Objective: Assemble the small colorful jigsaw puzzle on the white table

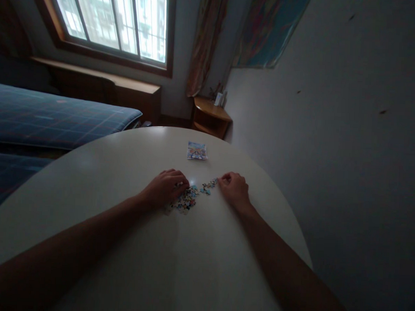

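Observation:
A small heap of jigsaw puzzle pieces (187, 201) lies on the white round table (197, 259). Over the heap's left and upper side rests my left hand (166, 186), its fingers curled down among the pieces; what they hold, if anything, is hidden. To the right, a short strip of puzzle pieces (208, 186) lies apart from the heap. My right hand (235, 189) is at the strip's right end, thumb and forefinger pinched at a puzzle piece (217, 181). Beyond both hands lies a small colourful printed packet or card (196, 151), flat on the table.
A bed with a blue plaid cover (59, 116) stands at the left, near the table's edge. Behind the table are a wooden corner cabinet (212, 109) and a bright window (113, 20). A pale wall (347, 156) runs along the right side.

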`<action>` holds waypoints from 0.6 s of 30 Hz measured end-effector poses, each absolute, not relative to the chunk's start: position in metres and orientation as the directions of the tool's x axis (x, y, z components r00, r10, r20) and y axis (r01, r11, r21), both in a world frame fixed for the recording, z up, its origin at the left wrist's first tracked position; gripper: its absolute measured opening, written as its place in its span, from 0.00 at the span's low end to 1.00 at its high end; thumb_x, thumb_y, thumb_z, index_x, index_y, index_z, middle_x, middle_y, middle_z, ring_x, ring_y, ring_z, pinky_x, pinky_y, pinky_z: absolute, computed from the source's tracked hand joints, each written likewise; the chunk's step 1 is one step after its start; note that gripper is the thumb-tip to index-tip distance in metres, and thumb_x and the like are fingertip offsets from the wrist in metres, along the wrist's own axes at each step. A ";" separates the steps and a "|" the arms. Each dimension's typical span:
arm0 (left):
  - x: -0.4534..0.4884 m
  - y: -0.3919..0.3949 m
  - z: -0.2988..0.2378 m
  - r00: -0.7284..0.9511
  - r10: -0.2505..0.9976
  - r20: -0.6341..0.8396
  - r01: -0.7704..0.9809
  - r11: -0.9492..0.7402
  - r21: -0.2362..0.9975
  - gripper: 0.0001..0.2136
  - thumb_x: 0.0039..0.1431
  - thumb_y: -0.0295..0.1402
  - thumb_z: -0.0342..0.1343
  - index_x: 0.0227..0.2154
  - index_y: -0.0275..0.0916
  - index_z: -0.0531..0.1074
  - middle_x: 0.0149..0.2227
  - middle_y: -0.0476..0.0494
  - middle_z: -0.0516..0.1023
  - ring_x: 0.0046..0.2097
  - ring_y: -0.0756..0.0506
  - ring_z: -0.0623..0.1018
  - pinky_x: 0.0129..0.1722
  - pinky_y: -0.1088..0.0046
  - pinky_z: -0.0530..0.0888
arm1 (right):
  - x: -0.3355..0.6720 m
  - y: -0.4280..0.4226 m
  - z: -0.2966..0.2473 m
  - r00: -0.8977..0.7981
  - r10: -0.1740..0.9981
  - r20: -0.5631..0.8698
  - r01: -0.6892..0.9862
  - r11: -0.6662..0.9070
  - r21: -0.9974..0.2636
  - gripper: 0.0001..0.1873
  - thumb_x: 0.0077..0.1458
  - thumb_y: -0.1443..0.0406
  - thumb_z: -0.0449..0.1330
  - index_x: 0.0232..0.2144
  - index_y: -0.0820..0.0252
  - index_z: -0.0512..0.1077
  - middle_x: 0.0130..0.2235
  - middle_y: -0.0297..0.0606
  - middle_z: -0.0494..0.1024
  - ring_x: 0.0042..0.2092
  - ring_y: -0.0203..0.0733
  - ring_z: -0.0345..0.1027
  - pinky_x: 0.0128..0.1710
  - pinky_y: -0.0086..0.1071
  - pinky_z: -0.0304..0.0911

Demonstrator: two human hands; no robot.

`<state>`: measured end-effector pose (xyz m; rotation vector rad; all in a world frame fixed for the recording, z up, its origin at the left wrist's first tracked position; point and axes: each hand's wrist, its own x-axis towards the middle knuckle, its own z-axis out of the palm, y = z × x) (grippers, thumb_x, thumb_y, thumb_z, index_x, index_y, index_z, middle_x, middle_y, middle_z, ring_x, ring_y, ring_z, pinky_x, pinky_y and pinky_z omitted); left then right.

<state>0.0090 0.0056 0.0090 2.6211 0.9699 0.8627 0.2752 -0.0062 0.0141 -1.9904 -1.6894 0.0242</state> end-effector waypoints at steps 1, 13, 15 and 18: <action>0.009 0.005 0.010 0.609 0.652 0.452 0.525 -0.758 0.386 0.08 0.65 0.32 0.52 0.36 0.40 0.77 0.39 0.42 0.80 0.42 0.44 0.76 0.46 0.65 0.70 | 0.275 -0.006 0.014 0.210 0.924 0.320 0.916 -0.072 -0.394 0.10 0.55 0.60 0.61 0.36 0.59 0.77 0.42 0.45 0.78 0.45 0.50 0.69 0.45 0.41 0.62; 0.011 -0.005 0.017 0.658 0.570 0.493 0.480 -0.821 0.308 0.06 0.61 0.30 0.54 0.33 0.41 0.77 0.37 0.44 0.76 0.38 0.46 0.75 0.40 0.70 0.72 | 0.261 -0.016 0.020 -0.183 0.919 0.350 0.886 0.308 -0.345 0.10 0.60 0.64 0.59 0.42 0.57 0.78 0.44 0.42 0.79 0.47 0.46 0.70 0.51 0.39 0.62; 0.012 -0.007 0.018 0.671 0.564 0.480 0.488 -0.824 0.287 0.06 0.61 0.31 0.55 0.33 0.41 0.77 0.37 0.45 0.76 0.36 0.47 0.76 0.39 0.70 0.72 | 0.261 -0.016 0.020 -0.195 0.914 0.356 0.884 0.320 -0.340 0.10 0.60 0.64 0.60 0.42 0.59 0.78 0.44 0.43 0.79 0.47 0.46 0.70 0.51 0.40 0.62; 0.014 -0.009 0.019 0.674 0.555 0.488 0.496 -0.829 0.257 0.06 0.61 0.31 0.55 0.32 0.41 0.78 0.36 0.45 0.76 0.36 0.47 0.76 0.38 0.70 0.71 | 0.258 -0.018 0.020 -0.219 0.898 0.380 0.871 0.356 -0.340 0.08 0.59 0.63 0.61 0.40 0.58 0.78 0.45 0.43 0.79 0.48 0.46 0.70 0.53 0.41 0.61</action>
